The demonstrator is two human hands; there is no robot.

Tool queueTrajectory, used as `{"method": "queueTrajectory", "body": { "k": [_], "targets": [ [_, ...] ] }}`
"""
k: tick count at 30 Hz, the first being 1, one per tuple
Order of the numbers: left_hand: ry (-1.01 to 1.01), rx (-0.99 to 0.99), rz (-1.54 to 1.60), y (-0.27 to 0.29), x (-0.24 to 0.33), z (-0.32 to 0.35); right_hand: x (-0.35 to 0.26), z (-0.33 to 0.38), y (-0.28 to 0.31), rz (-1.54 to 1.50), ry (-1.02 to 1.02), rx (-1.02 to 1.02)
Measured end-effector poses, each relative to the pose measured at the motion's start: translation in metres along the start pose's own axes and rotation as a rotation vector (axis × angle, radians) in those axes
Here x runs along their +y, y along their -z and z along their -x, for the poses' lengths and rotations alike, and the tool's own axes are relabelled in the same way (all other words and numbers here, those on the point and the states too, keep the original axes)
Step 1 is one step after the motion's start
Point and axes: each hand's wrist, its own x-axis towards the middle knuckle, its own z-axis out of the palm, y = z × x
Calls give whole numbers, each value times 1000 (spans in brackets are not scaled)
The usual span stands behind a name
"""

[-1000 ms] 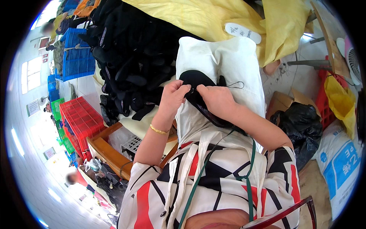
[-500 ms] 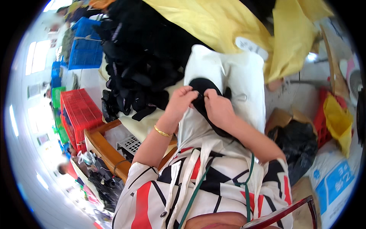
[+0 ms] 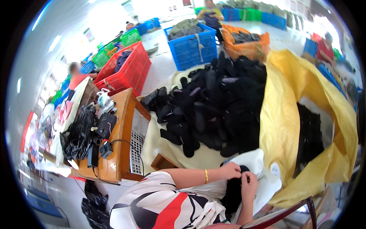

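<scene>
- Below the heap of black socks (image 3: 213, 110): my left hand (image 3: 231, 170) and right hand (image 3: 248, 186), fingers pinching one black sock (image 3: 233, 191).
- Sock lies on white cloth (image 3: 259, 171), beside yellow sheet (image 3: 289, 114).

Both hands meet low down over a black fabric piece (image 3: 233, 187) lying on white cloth (image 3: 263, 179): the left hand (image 3: 231, 171) pinches its top edge, and the right hand (image 3: 249, 183) grips it just beside those fingertips. Beyond the fingers a big heap of black pieces (image 3: 217, 107) sprawls, with a yellow sheet (image 3: 289, 114) to their right. Well off to their left stands a wooden bench (image 3: 118, 145), with red (image 3: 127, 70) and blue crates (image 3: 192, 45) farther away.
</scene>
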Motion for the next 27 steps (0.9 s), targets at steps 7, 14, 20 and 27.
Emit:
{"method": "queueTrajectory", "body": {
  "k": [7, 14, 20, 27],
  "targets": [
    [-143, 24, -253, 8, 14, 12, 1, -20, -6, -184, 86, 138],
    [-216, 20, -269, 8, 16, 14, 8, 4, 25, -687, -317, -28],
    [-292, 72, -238, 3, 6, 12, 73, 2, 109, -926, -413, 296],
    [-412, 134, -302, 5, 4, 13, 73, -12, 93, -531, -415, 433]
  ]
}}
